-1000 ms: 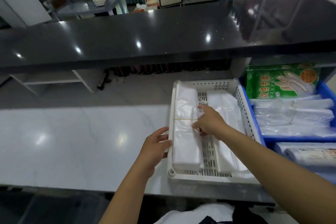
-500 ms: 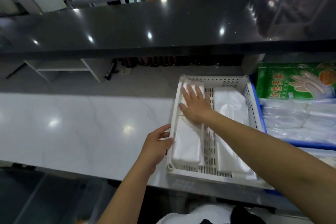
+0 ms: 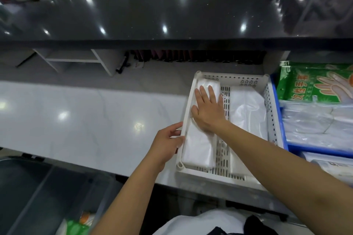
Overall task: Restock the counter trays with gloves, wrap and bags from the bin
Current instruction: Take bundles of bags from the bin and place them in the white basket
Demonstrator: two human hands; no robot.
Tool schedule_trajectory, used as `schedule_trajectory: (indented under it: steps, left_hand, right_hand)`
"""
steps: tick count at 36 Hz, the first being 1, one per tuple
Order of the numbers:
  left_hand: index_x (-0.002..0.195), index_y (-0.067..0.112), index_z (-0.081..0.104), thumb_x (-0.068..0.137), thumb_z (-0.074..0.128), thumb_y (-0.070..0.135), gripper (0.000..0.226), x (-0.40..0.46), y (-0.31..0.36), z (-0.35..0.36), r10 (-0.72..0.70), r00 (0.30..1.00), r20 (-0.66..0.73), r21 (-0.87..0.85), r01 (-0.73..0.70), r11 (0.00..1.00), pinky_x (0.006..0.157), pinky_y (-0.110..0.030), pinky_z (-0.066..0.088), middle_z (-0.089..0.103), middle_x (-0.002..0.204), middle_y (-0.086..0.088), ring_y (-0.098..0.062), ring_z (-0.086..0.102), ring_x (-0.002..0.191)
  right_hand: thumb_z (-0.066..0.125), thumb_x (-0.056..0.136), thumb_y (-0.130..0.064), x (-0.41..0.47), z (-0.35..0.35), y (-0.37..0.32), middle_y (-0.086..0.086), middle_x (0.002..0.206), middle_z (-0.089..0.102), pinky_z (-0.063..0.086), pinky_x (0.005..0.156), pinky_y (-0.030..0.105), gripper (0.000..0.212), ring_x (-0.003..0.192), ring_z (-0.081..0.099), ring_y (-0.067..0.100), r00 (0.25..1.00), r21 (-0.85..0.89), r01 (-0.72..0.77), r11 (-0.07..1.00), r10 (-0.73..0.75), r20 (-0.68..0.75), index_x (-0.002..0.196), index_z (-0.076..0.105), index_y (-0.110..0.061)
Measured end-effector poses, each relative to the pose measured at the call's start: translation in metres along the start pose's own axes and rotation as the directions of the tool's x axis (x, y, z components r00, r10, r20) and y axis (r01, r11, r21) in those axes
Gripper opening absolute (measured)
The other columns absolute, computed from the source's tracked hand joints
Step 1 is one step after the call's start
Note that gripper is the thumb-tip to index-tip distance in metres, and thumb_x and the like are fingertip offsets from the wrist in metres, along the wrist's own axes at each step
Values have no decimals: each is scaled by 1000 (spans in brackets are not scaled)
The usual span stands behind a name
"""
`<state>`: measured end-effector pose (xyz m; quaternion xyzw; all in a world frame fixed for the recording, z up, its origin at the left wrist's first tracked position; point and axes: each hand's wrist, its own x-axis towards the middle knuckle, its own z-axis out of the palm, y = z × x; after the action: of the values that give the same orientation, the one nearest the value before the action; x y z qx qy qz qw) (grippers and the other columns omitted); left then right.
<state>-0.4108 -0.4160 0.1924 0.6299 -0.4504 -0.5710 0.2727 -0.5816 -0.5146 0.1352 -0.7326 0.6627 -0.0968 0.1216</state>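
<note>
A white perforated tray (image 3: 238, 81) stands on the pale counter at the right. Two stacks of clear plastic bags lie lengthwise in it: a left stack (image 3: 198, 147) and a right stack (image 3: 248, 112). My right hand (image 3: 208, 110) lies flat, fingers spread, on the far half of the left stack. My left hand (image 3: 166, 145) grips the tray's left wall near its front corner. A blue tray (image 3: 313, 148) to the right holds a green packet of gloves (image 3: 315, 84) and clear plastic packs (image 3: 315, 120).
A dark raised counter top (image 3: 172, 17) runs across the back. A grey transparent bin (image 3: 47, 196) sits low at the left below the counter edge, with a green packet in it. Rolls of wrap (image 3: 332, 166) lie at the far right.
My right hand went from pinching the band on the left stack to lying flat on its far half. The left hand stayed on the tray's left wall. The view tilted down.
</note>
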Motion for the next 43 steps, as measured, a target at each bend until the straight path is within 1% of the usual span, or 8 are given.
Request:
schedule_trajectory:
  steps: [6,11,17,21,25,30,35,43]
  left_hand:
    - [127,32,65,93,59,5,44,1,-1,-1,4,1000,-9,-1,-4,1000,72,-27,60,74,101,4,-12,72,90]
    - [128,31,64,93,61,8,42,1,3,-4,30,999,16,17,-30,999,73,-26,60,74,103,6,-10,72,91]
    - [141,40,49,95,61,35,48,-26,-10,-23,87,996,14,156,-88,984,100,-36,49,55,138,10,-11,56,119]
    - [143,51,37,90,61,53,59,-51,-25,-56,165,986,39,328,-168,930,105,-37,41,38,154,13,-13,39,139]
    - [151,46,26,88,62,55,73,-88,-53,-89,261,964,44,444,-253,859,112,-29,25,23,161,17,-7,23,146]
    - [153,46,15,89,61,55,79,-140,-105,-125,323,946,-4,541,-270,796,120,-39,13,6,165,12,-11,3,151]
    - [156,41,10,88,58,57,84,-192,-185,-168,299,953,-56,628,-199,752,120,-38,7,0,166,4,-19,-4,152]
    - [156,42,4,86,55,64,89,-258,-300,-198,73,997,-35,638,-34,769,122,-45,8,-5,167,3,-24,-5,152]
  right_hand:
    - [13,93,-46,3,-2,-1,0,165,-11,-8,117,56,70,149,-21,24,999,15,3,1000,-4,53,156,-4,-21]
    - [34,95,-50,7,-23,3,-2,165,-10,-2,118,58,72,149,-19,24,992,104,-22,994,10,123,156,1,-28]
    - [45,94,-52,-42,-43,-10,-4,166,-1,11,118,60,73,151,-8,25,999,230,-45,972,41,20,155,13,-31]
    - [45,94,-55,-82,-58,-41,-4,166,4,11,119,56,70,152,-4,23,997,290,-52,956,66,-41,154,20,-31]
    - [48,94,-53,-135,-63,-89,-3,165,9,10,120,54,66,152,-2,20,990,315,-37,948,77,-116,152,26,-31]
    - [50,93,-53,-206,-47,-156,-4,164,11,7,119,47,64,151,-2,16,982,340,24,940,41,-182,151,29,-34]
    - [52,93,-51,-281,6,-215,-5,164,11,8,121,49,66,151,0,16,995,333,0,943,34,-97,151,28,-34]
    - [46,90,-63,-381,87,-262,-10,165,3,4,118,47,70,150,-8,12,980,216,-147,965,113,162,152,24,-39]
